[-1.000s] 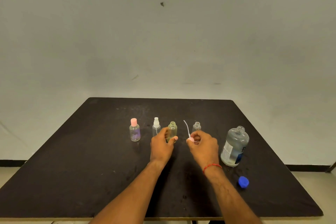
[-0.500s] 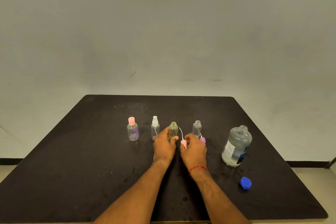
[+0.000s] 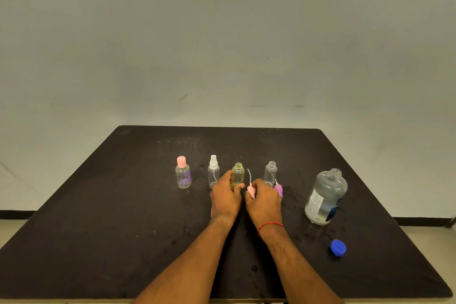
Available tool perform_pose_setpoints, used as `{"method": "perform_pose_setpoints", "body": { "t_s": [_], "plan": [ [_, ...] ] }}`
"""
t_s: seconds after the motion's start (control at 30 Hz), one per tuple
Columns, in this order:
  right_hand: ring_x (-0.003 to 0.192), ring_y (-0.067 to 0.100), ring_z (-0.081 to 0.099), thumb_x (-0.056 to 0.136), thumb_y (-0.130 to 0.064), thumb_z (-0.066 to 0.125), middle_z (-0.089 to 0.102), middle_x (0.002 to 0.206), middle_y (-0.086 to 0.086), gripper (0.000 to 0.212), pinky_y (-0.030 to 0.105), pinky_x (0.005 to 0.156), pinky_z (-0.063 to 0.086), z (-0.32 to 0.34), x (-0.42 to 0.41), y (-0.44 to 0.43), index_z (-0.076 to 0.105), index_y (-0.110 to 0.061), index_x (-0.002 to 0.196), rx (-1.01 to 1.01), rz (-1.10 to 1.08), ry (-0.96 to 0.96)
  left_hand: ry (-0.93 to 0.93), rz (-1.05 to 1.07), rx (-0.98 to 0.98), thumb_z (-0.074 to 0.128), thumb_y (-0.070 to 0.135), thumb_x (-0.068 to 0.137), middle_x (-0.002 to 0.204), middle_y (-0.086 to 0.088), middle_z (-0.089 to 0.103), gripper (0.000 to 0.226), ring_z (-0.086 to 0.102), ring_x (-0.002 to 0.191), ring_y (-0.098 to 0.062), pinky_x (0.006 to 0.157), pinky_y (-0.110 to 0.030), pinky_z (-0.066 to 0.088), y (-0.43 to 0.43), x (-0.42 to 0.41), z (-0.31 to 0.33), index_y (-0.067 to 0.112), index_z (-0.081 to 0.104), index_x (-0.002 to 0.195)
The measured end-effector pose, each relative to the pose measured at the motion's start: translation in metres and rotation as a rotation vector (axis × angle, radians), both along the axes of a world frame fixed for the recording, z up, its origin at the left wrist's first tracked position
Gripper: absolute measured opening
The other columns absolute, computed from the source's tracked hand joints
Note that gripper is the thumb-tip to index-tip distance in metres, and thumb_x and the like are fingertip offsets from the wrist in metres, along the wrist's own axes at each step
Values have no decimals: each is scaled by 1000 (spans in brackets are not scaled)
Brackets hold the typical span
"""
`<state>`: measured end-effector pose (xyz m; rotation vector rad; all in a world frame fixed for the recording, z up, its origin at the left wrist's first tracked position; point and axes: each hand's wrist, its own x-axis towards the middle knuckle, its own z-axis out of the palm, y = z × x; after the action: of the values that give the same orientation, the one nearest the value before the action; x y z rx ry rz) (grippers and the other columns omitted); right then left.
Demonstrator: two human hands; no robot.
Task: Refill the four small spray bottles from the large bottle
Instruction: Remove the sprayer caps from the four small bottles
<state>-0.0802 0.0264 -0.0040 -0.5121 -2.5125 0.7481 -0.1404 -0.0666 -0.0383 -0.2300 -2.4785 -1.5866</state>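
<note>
Left of centre, the pink-capped bottle [image 3: 183, 176] and the white-sprayer bottle [image 3: 213, 171] stand closed. At dead centre the left hand [image 3: 225, 198] has its fingers [image 3: 225, 177] wrapped round the open yellowish bottle [image 3: 238, 175]. Just beside it, the right hand [image 3: 265, 201] pinches a pink spray head [image 3: 251, 191].

The clear bottle [image 3: 271, 171] is open too, its purple spray head [image 3: 278, 190] lying alongside. The large bottle [image 3: 325, 198] at right is uncapped and looks heavy and sloshy, so grab it mid-body. The little ones look light and tippy, so hold those low. The blue cap [image 3: 338, 247] sits near the worktop [image 3: 123, 217] edge, and the roomy bit is lower left.
</note>
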Motion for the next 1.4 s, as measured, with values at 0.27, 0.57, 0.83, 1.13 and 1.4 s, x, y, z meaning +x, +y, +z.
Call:
{"method": "perform_pose_setpoints", "body": {
  "t_s": [0.27,0.57,0.83,1.13,1.4],
  "plan": [
    [72,10,45,87,-24,62,64,86,1,6,3,65,29,0,3,1,61,-18,87,-27,48,-5,46,0,28,77,20,86,108,11,73,41,68,105,-12,96,-38,56,-1,5,4,26,63,124],
    [76,10,52,84,-22,66,62,83,-3,8,13,75,40,-1,14,2,58,-21,83,-48,82,28,141,45,59,77,24,90,130,-1,66,51,61,120,-17,104,-35,51,-10,22,10,14,59,136],
    [75,13,59,78,-22,76,63,85,-5,18,39,80,53,19,17,-6,64,-19,91,32,99,242,253,151,118,78,22,89,99,7,69,24,67,90,-9,81,-35,59,-54,28,30,17,69,110],
    [78,5,55,81,-19,75,62,90,-3,19,19,72,50,52,2,-30,67,-15,98,38,255,348,200,137,21,80,23,87,103,6,70,23,67,93,-8,86,-29,57,-88,23,23,17,69,107],
    [99,15,55,87,-34,68,61,107,2,38,24,85,45,67,-40,-44,61,-15,118,148,352,146,181,112,-20,77,27,90,116,4,69,33,65,105,-8,94,-27,55,-94,23,11,15,68,119]
  ]
}}
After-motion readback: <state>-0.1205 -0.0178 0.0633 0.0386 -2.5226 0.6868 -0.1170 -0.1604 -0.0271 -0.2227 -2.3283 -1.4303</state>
